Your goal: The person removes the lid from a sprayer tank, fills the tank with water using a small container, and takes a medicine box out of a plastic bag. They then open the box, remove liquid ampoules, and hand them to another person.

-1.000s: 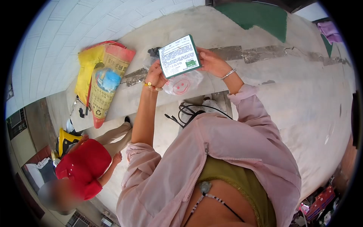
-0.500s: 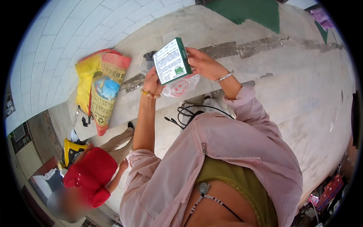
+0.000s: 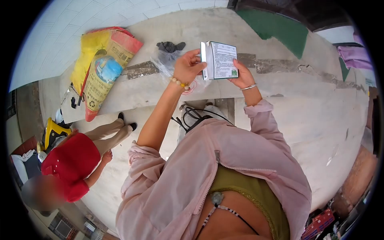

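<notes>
A small printed box [image 3: 222, 60], white with green edges and dense text, is held up between my two hands. My left hand [image 3: 188, 66], wearing a beaded bracelet, pinches its white left side with thumb and fingers. Closed around the lower right corner is my right hand [image 3: 243, 76], its thumb on the printed face and its other fingers partly behind the box. Beyond my left wrist lies a clear plastic bag [image 3: 162, 63] with a red print, partly hidden by that hand. A crumpled dark cloth or bag [image 3: 171, 47] rests at its far end.
A yellow and red woven sack [image 3: 110, 54] lies to the left on the concrete ledge [image 3: 288, 90], with a red stick [image 3: 83, 86] on it. A person in a red shirt [image 3: 72, 160] stands at lower left. Green paint [image 3: 276, 26] marks the surface at the back.
The box has turned, now showing its white left side, and sits further right in view. My left hand has shifted to that side. The person in red appears further left.
</notes>
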Motion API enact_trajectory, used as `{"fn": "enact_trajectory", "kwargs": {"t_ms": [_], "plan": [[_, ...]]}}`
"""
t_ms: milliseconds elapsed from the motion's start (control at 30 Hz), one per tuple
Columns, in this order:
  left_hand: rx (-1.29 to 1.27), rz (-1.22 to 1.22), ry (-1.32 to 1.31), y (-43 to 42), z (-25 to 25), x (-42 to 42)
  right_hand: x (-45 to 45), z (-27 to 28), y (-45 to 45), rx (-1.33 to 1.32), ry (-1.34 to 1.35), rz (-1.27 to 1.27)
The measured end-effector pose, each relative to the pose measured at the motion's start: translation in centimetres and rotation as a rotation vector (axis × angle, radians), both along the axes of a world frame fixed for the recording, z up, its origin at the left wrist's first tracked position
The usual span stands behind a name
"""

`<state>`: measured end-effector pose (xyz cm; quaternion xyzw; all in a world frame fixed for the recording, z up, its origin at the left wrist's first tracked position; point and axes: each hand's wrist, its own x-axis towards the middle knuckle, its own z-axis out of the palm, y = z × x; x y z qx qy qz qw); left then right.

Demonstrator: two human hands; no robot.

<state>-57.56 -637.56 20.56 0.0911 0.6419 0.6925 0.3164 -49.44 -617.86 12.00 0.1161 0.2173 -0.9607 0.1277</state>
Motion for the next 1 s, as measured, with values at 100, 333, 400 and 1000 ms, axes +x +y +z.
{"fn": "enact_trajectory", "kwargs": {"t_ms": [100,333,400,1000], "plan": [[0.081,0.046,-0.080,1.1,0.6,1.5,0.5,-0.4,0.1,-0.153,0.062,0.038],[0.258,0.054,-0.063,3.1,0.8,3.6,0.8,-0.7,0.3,-0.064,-0.014,-0.074],[0.239,0.073,-0.048,3.1,0.7,3.6,0.8,-0.8,0.4,-0.056,0.008,-0.064],[-0.441,0.173,0.924,-2.2,2.0,0.6,-1.5,0.5,-2.7,0.043,0.177,-0.121]]}}
